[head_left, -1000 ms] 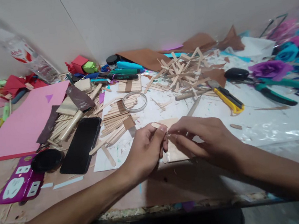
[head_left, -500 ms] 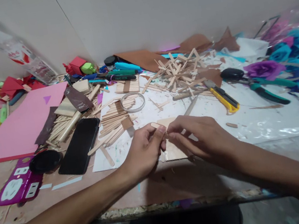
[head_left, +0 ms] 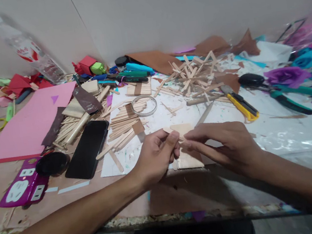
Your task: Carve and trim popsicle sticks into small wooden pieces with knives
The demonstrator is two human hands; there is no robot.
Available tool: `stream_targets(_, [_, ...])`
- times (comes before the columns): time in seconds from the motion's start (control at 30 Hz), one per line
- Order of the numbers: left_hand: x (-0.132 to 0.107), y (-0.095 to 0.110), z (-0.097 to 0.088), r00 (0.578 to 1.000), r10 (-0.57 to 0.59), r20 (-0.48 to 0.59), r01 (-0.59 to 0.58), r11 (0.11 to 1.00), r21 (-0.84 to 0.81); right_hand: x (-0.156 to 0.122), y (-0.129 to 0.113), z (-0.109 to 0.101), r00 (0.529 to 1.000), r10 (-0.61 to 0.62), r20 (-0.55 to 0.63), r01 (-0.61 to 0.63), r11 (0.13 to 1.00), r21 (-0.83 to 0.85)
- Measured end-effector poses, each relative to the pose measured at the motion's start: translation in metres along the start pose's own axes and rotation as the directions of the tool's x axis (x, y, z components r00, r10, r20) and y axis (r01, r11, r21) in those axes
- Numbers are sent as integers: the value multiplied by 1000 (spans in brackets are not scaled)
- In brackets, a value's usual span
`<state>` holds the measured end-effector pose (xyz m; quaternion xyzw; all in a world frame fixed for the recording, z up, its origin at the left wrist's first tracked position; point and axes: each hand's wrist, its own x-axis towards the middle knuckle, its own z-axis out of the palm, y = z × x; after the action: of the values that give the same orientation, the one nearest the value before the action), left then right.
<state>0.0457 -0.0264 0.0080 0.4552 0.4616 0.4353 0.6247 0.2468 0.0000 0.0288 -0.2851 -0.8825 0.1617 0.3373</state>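
Observation:
My left hand (head_left: 158, 155) is closed, its thumb pressing a wooden craft stick (head_left: 180, 137) against the bent fingers. At the stick's right end, thumb and forefinger of my right hand (head_left: 226, 145) pinch together; the exact contact is small and partly hidden. Beneath both hands lies a flat pale wooden panel (head_left: 192, 157), over the near edge of the white sheet (head_left: 157, 126). A pointed metal blade (head_left: 205, 114) rests just beyond my right hand. Left of my left hand are stacked craft sticks (head_left: 122, 124) and a roll of tape (head_left: 144, 106).
A heap of loose sticks (head_left: 192, 72), a yellow utility knife (head_left: 242, 105) and green-handled pliers (head_left: 291, 100) lie to the right. On the left are a black phone (head_left: 87, 150), a purple power strip (head_left: 22, 186), pink paper (head_left: 33, 121) and a plastic bottle (head_left: 32, 53).
The view has shifted slightly, moving the scene rightward. My right hand has drawn a little away from my left, showing more of the panel. My left hand keeps hold of the craft stick.

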Motion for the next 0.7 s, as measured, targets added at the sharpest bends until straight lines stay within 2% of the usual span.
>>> stream_targets(0.1, [-1, 1, 0, 1000, 30, -9, -30, 999, 34, 0, -2, 0, 1000, 18, 5, -18, 1000, 8])
stream_targets(0.2, [-3, 2, 0, 999, 32, -26, -30, 998, 53, 3, -3, -2, 981, 189, 43, -193, 972, 134])
stream_targets(0.23, [-3, 2, 1, 999, 25, -30, -24, 999, 46, 4, -3, -2, 959, 271, 77, -281, 934, 222])
stream_targets(0.3, [-4, 3, 1, 999, 20, -33, -19, 1000, 13, 8, -2, -3, 899, 398, 183, -438, 801, 409])
stream_targets(0.37, [-5, 3, 1, 999, 37, -36, -38, 999, -21, 11, 0, -5, 849, 448, 281, -526, 664, 531])
stream_targets(0.43, [-5, 2, 0, 998, 50, -46, -52, 998, -42, 13, 2, -7, 831, 456, 318, -551, 600, 579])
stream_targets(0.57, [-4, 1, -1, 999, 15, -36, -17, 998, -56, 13, 5, -7, 826, 476, 300, -551, 572, 608])
stream_targets(0.7, [-2, 1, -3, 999, -32, -5, 32, 998, -60, 11, 6, -4, 784, 513, 351, -598, 470, 648])
